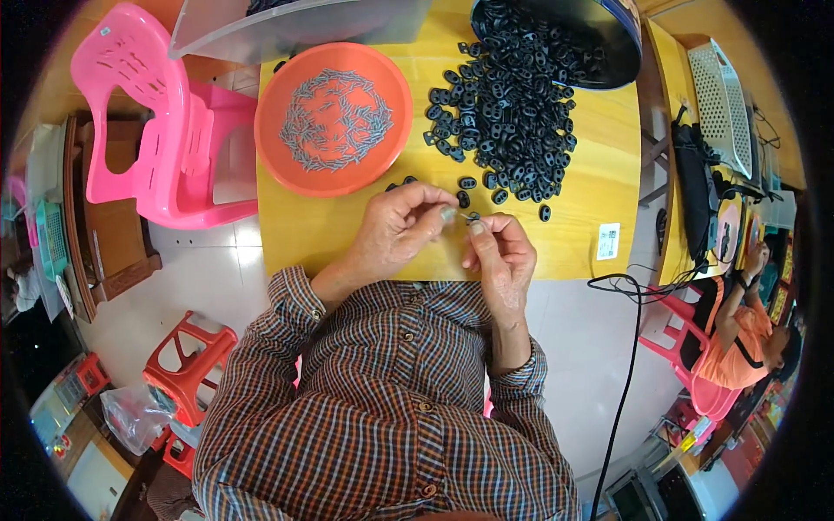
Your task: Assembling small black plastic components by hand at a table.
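Observation:
My left hand (395,233) is closed in a pinch near the table's front edge, its fingertips pointing toward my right hand. Whatever lies between them is too small to make out. Just beside it, my right hand (502,260) pinches a small black piece (472,217) between thumb and finger. Beyond my hands is a loose pile of black two-holed plastic pieces (521,130), with a few stray ones close to my fingers. To the left of the pile, an orange-red round plate (337,184) holds many thin silvery metal pieces (334,117), mostly in a ring.
A dark round container (627,52) lies tipped at the far right, black pieces at its mouth. Behind the plate stands a clear plastic bin (304,30). A pink chair (165,130) adjoins the table's left side. A black cable (627,373) hangs at right; a seated person (738,347) is beyond.

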The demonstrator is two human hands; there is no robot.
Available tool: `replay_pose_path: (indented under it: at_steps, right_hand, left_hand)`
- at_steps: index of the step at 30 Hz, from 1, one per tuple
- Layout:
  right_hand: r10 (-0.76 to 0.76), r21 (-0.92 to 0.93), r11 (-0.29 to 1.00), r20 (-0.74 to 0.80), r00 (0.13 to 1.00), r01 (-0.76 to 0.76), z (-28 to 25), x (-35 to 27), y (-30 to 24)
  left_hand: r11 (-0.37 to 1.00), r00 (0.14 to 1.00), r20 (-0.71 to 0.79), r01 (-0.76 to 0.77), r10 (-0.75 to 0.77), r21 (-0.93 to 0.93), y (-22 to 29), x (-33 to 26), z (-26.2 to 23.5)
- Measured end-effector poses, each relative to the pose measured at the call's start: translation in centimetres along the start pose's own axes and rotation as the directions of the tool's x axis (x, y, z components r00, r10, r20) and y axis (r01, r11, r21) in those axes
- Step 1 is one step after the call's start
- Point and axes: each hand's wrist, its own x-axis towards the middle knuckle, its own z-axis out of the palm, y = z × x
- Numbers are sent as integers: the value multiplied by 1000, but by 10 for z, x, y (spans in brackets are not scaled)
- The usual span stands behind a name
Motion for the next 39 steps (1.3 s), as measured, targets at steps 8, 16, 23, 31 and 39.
replay_pose_path:
  at_steps: [8,16,23,31,39]
  right_hand:
    - [-2,-56,998,-209,978,-11,-22,9,-11]
    - [22,-47,998,-190,981,-31,-23,9,-14]
    - [22,-28,999,-186,982,-27,-23,8,-13]
    - [52,72,997,-145,988,-42,-24,7,-12]
    - [56,102,994,-124,991,-43,-22,5,-12]
  left_hand:
    - [491,854,144,-416,500,765,11,22,-4]
    - [215,869,302,-406,392,888,16,27,10]
    - [651,912,131,-372,388,661,12,27,12]
    - [978,983,40,-183,180,97,9,24,12]
    - [964,975,54,-223,218,143,12,22,17]
